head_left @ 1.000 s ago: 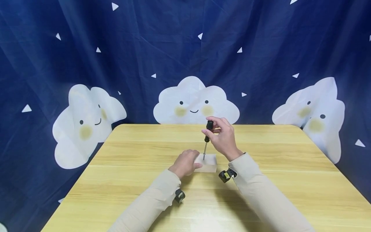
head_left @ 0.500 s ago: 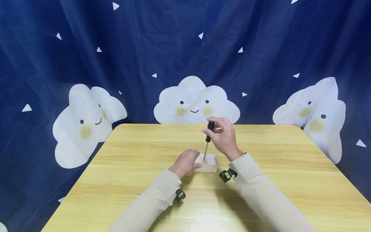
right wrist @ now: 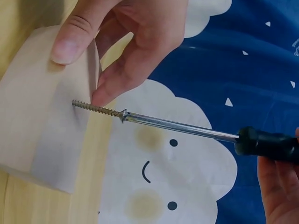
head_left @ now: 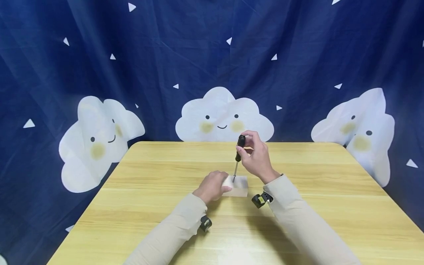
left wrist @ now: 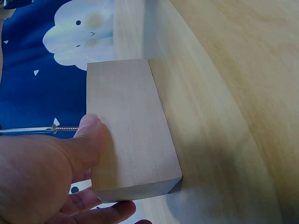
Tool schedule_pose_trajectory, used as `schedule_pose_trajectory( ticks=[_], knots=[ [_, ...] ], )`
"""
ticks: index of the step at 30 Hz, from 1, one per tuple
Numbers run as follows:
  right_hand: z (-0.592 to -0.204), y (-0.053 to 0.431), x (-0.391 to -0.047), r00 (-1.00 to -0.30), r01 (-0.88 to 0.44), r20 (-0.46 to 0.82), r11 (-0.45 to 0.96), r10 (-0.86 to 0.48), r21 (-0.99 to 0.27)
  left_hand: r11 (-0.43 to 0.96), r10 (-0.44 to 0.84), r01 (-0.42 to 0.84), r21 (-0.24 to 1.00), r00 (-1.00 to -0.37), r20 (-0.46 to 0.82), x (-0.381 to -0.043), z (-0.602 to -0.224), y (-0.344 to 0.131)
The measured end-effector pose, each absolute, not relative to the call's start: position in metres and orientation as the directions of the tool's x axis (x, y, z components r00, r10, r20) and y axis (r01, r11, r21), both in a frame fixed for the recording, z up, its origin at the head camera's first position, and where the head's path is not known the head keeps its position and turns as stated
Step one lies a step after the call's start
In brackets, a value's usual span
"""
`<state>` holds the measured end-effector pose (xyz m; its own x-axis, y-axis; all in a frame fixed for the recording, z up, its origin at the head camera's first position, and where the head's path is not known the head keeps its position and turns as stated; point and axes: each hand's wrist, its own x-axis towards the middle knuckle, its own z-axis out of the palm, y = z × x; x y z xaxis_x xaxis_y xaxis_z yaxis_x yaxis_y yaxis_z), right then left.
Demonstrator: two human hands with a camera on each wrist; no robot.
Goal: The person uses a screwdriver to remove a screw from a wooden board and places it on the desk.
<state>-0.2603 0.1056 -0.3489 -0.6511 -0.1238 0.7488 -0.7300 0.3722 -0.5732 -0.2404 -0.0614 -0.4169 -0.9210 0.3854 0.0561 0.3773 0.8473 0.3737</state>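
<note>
A pale wooden block [head_left: 236, 189] lies on the table, and my left hand [head_left: 213, 185] grips its left end, thumb on the near face and fingers round the far side. A screw [right wrist: 98, 109] stands up from the block's top face, most of its thread showing. The tip of a screwdriver [head_left: 236, 167] with a black handle and steel shaft sits on the screw head. My right hand [head_left: 256, 156] pinches the screwdriver's handle [right wrist: 266, 144] between thumb and fingers, above the block. Driver and screw run in one line, leaning slightly right in the head view.
The wood-grain table [head_left: 149, 206] stretches out around the block on all sides. Behind its far edge hangs a dark blue curtain [head_left: 149, 55] with smiling white clouds and small triangles. A black wrist camera [head_left: 258, 200] hangs below the right cuff, close to the block's right side.
My right hand's fingers have shifted on the screwdriver handle, and the hand has risen and moved a little right. The left hand and block have stayed in place.
</note>
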Motion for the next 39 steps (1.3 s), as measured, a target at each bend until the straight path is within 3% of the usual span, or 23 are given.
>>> schedule_pose_trajectory(
  ticks=[8, 16, 27, 35, 39],
  knots=[
    [-0.354, 0.103, -0.262, -0.603, -0.733, 0.79, 0.466, -0.109, -0.495, 0.846, 0.392, 0.384, 0.37, -0.918, 0.058, -0.24, -0.417, -0.062],
    [-0.353, 0.102, -0.259, -0.649, -0.722, 0.748, 0.427, -0.142, -0.545, 0.844, 0.388, 0.379, 0.378, -0.92, 0.057, -0.24, -0.417, -0.062],
    [-0.361, 0.103, -0.259, -0.611, -0.726, 0.781, 0.482, -0.125, -0.491, 0.843, 0.39, 0.382, 0.378, -0.919, 0.058, -0.238, -0.418, -0.061],
    [-0.36, 0.103, -0.259, -0.651, -0.738, 0.738, 0.378, -0.179, -0.559, 0.845, 0.392, 0.385, 0.372, -0.918, 0.06, -0.24, -0.419, -0.06],
    [-0.361, 0.101, -0.261, -0.644, -0.736, 0.746, 0.401, -0.168, -0.545, 0.843, 0.394, 0.39, 0.369, -0.917, 0.068, -0.242, -0.419, -0.061]
  ],
)
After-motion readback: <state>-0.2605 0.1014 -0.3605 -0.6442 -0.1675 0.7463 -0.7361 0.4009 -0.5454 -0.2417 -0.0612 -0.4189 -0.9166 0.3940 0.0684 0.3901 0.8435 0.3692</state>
